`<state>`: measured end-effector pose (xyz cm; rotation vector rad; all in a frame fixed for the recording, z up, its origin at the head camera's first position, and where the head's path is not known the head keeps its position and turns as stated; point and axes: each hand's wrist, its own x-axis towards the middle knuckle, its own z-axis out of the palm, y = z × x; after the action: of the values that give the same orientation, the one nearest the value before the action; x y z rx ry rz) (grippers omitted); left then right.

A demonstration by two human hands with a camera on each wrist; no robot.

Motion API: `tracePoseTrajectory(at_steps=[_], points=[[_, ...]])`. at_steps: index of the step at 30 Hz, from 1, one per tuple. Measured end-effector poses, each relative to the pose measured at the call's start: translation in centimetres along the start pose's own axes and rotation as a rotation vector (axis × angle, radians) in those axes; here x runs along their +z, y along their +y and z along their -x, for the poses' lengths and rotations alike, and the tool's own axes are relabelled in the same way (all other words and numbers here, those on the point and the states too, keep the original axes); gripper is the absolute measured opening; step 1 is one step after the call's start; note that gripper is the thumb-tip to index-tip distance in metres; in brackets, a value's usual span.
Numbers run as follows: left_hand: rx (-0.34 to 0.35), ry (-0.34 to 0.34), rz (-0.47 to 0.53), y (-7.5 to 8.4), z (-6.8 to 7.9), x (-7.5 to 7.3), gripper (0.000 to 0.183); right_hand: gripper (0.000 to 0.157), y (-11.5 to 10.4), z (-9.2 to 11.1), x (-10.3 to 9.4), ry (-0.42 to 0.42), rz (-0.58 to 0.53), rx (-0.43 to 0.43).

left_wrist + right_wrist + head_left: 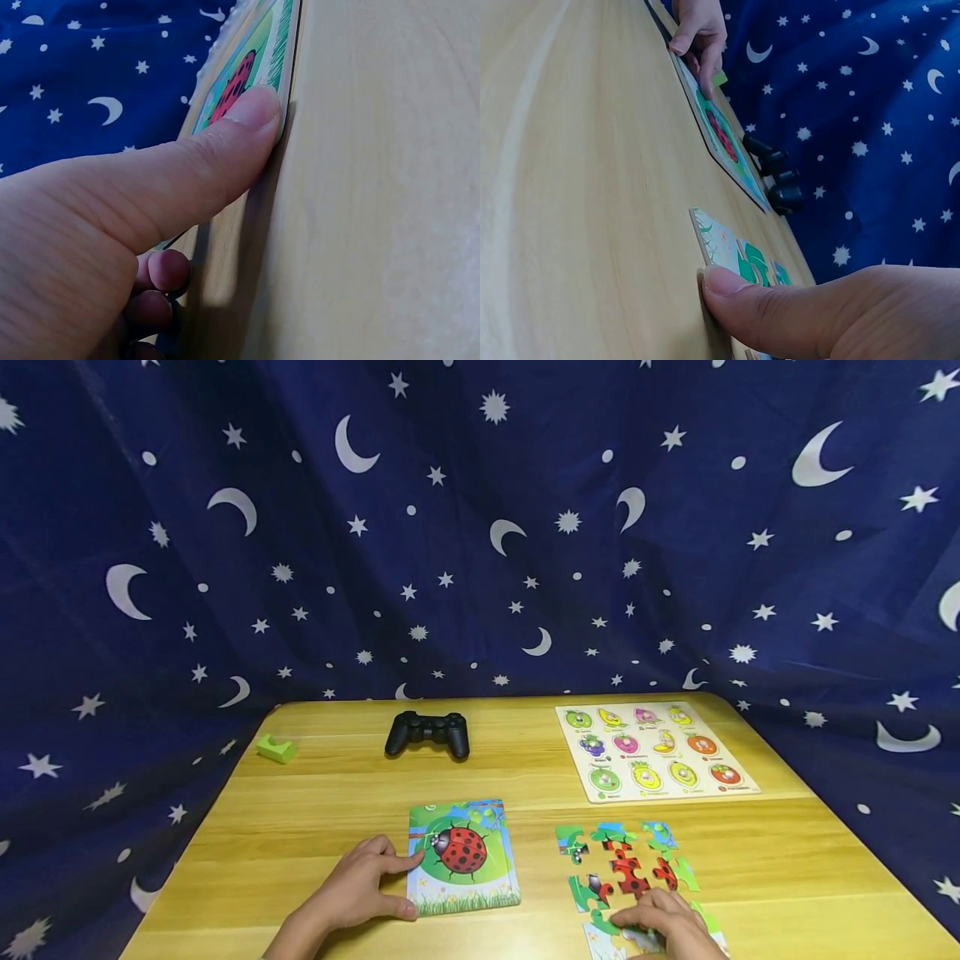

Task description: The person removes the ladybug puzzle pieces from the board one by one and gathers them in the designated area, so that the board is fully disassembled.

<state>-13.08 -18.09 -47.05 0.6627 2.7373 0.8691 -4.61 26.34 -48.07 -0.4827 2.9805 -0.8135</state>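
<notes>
A square ladybug picture board (501, 860) lies flat on the table. My left hand (360, 881) is at its left side, with the index finger touching the left edge and the thumb at the near left corner. In the left wrist view the thumb (251, 112) rests against the board's near edge. My right hand (663, 917) rests on the near part of a spread of loose ladybug jigsaw pieces (630, 881). Its thumb (731, 285) touches the near edge of a white-and-green piece in the right wrist view; the other fingers are hidden there.
Behind the board lies a black game controller (427, 735). A fruit puzzle board (573, 752) is at the back right, and a small green block (277, 749) at the far left. A dark blue curtain (465, 552) with moons and stars hangs behind the wooden table (315, 810).
</notes>
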Motion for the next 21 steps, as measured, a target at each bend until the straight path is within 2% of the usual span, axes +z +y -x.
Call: tracePoseTrajectory(at_steps=[3, 11, 21], points=[[-0.001, 0.0, 0.004, 0.05, -0.01, -0.01, 0.077, 0.037, 0.07, 0.02, 0.03, 0.001, 0.0, 0.002], [0.004, 0.0, -0.001, 0.07, -0.01, -0.02, 0.077, 0.039, 0.24, 0.01, 0.37, 0.119, 0.02, -0.11], [0.012, 0.002, -0.004, 0.12, 0.06, -0.07, 0.078, 0.039, 0.53, 0.05, 0.51, 0.14, 0.032, -0.125]])
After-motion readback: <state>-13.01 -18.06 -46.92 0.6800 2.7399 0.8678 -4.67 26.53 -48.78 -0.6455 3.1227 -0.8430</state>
